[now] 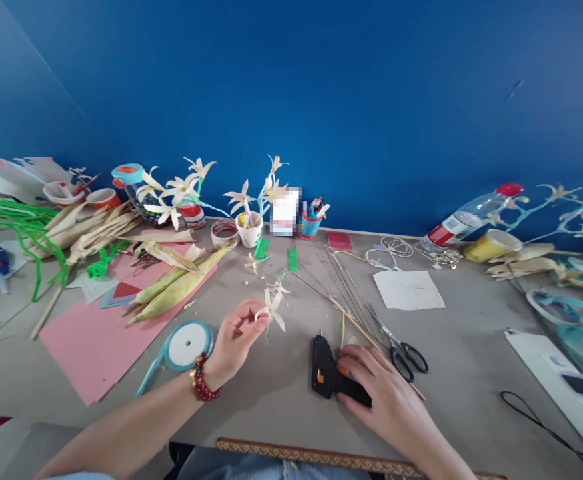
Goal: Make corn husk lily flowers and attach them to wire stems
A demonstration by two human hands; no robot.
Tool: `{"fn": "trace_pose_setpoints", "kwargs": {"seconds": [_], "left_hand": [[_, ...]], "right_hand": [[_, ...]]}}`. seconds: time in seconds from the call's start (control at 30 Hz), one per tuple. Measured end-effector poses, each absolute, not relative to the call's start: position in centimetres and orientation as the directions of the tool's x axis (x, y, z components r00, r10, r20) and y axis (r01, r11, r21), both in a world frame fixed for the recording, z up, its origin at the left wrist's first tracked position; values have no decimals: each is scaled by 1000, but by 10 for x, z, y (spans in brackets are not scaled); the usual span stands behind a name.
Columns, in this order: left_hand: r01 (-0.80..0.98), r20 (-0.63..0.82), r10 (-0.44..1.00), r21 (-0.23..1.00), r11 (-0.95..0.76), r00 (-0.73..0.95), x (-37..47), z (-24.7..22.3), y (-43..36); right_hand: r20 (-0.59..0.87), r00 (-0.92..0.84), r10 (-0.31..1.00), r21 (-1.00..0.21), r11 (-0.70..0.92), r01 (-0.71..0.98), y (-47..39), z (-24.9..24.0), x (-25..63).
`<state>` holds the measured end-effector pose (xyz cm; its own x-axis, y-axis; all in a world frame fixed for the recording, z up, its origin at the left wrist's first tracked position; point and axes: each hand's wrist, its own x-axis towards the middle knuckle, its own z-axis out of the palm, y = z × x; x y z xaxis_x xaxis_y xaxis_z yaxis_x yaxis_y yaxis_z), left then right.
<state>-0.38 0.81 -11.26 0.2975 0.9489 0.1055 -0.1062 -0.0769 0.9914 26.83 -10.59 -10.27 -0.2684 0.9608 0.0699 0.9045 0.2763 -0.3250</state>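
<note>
Between thumb and fingertips, my left hand (239, 337) pinches a small white husk flower (272, 311) by its base, raised above the table. My right hand (374, 380) is closed around the handle of a black hot glue gun (327, 367), which lies on its side with the nozzle pointing away from me. Just beyond the held flower lies another small pale flower (280, 288) with a green stem. Left of my left hand is a spool of light blue ribbon (188, 344). Black-handled scissors (407, 359) rest right of the glue gun.
Pink paper (89, 350) and corn husks (171, 297) cover the left side. Along the blue wall stand a white cup (249, 230) with husk flowers and a pen cup (310, 223). Thin wires (346, 287) lie mid-table. A plastic bottle (471, 219) leans at right, near a white power strip (556, 380).
</note>
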Motion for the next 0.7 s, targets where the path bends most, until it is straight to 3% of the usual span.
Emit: {"fn": "trace_pose_setpoints", "kwargs": {"seconds": [0.1, 0.23, 0.37, 0.43, 0.5, 0.6, 0.7], "left_hand": [[-100, 131, 948, 989, -107, 288, -4, -112, 9], [-94, 131, 949, 990, -108, 286, -3, -111, 10], [-110, 132, 951, 988, -104, 278, -2, -111, 9], [-114, 178, 944, 982, -152, 276, -1, -110, 8], [-98, 216, 936, 976, -196, 279, 0, -108, 8], [-63, 244, 930, 970, -235, 274, -1, -106, 8], [-56, 257, 930, 966, -252, 261, -1, -105, 5]], "right_hand": [[52, -295, 954, -410, 290, 865, -103, -100, 272], [66, -219, 973, -670, 206, 713, -102, -104, 290], [25, -10, 1000, -966, 26, 258, -101, -105, 297], [-17, 9, 1000, -1000, -17, -5, -101, -100, 289], [-4, -19, 1000, -988, -7, -155, -102, -95, 275], [59, 7, 998, -995, 60, -77, -108, -88, 249], [208, 59, 976, -946, 185, 266, -112, -86, 221]]}}
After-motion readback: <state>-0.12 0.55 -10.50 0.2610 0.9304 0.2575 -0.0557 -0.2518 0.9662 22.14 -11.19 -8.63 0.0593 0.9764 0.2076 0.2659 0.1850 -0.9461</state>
